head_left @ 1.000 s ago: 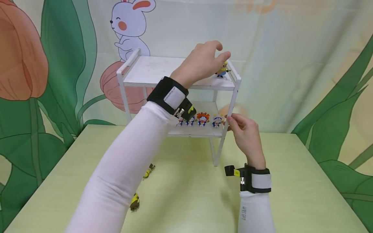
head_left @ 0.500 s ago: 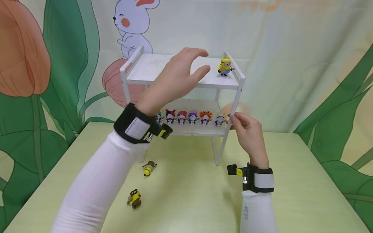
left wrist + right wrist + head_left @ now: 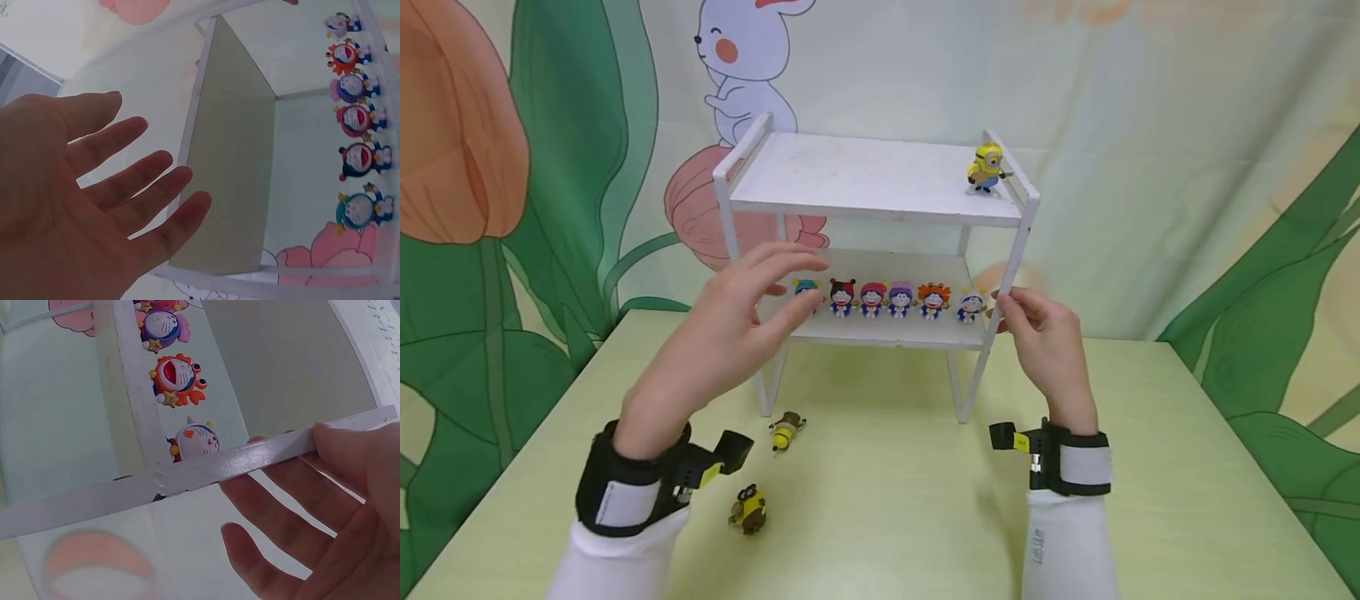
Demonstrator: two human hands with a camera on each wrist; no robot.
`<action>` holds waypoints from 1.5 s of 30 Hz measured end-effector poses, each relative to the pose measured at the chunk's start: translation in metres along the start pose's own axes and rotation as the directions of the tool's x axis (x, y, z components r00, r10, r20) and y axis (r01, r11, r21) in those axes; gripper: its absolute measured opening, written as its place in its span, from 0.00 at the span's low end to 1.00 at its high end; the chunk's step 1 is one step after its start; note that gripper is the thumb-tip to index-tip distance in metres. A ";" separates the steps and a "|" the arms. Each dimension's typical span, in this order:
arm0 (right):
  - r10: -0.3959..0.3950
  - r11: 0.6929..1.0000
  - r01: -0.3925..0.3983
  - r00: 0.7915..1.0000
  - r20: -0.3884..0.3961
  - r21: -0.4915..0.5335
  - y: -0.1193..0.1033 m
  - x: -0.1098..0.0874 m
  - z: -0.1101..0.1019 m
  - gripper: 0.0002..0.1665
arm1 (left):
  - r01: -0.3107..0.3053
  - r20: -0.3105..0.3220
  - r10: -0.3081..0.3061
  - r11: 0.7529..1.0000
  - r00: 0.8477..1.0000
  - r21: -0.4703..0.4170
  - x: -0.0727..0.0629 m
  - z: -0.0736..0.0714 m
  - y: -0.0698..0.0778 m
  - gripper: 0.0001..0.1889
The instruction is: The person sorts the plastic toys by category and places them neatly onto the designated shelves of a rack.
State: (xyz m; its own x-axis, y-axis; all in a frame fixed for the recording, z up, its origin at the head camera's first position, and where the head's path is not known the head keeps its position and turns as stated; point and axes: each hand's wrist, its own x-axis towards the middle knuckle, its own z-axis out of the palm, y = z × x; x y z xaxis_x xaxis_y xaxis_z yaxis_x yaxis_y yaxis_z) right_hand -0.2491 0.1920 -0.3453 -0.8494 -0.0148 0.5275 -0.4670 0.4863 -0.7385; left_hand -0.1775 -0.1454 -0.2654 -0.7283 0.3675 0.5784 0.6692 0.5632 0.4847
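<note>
My left hand (image 3: 730, 325) hangs in the air in front of the left side of a white two-tier shelf (image 3: 857, 171), fingers spread and holding nothing. In the left wrist view its fingers (image 3: 162, 219) are apart from the shelf. My right hand (image 3: 1048, 350) grips the front right leg of the shelf between thumb and fingers, as the right wrist view shows along the white leg (image 3: 250, 459). A yellow minion figure (image 3: 986, 168) stands upright at the right end of the top tier. Two more minion figures lie on the table, one (image 3: 786, 431) near the shelf, another (image 3: 748, 509) closer.
On the lower tier stands a row of several small Doraemon figures, among them one with an orange crab hat (image 3: 933, 301) and one with a teal hat (image 3: 806, 287). The light green table (image 3: 895, 500) meets a printed curtain (image 3: 1150, 208) behind.
My left hand has moved away from the minion on the top tier, down and to the left. The right hand stays on the shelf leg. The view has shifted slightly.
</note>
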 end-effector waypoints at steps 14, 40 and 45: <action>0.016 1.000 -0.016 1.000 0.000 -0.011 -0.003 0.000 0.000 0.20 | 0.192 -0.018 -0.192 0.981 0.981 -0.003 -0.063 -0.023 -0.039 0.17; 0.020 0.998 -0.021 1.000 -0.013 -0.067 -0.003 0.000 0.001 0.20 | 0.512 -0.384 -0.423 0.843 0.821 0.166 -0.085 -0.007 -0.146 0.17; 0.024 0.998 -0.025 1.000 -0.012 -0.056 -0.003 -0.001 0.003 0.21 | 0.519 -0.393 -0.411 0.825 0.823 0.223 -0.088 -0.002 -0.157 0.17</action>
State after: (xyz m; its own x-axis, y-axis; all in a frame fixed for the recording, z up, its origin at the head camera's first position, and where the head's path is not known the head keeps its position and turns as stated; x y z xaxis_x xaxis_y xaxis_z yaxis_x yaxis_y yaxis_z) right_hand -0.2481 0.1881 -0.3447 -0.8576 0.0075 0.5142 -0.4310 0.5349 -0.7267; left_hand -0.2182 -0.2680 -0.3915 -0.8158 -0.2201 0.5348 0.1414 0.8207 0.5536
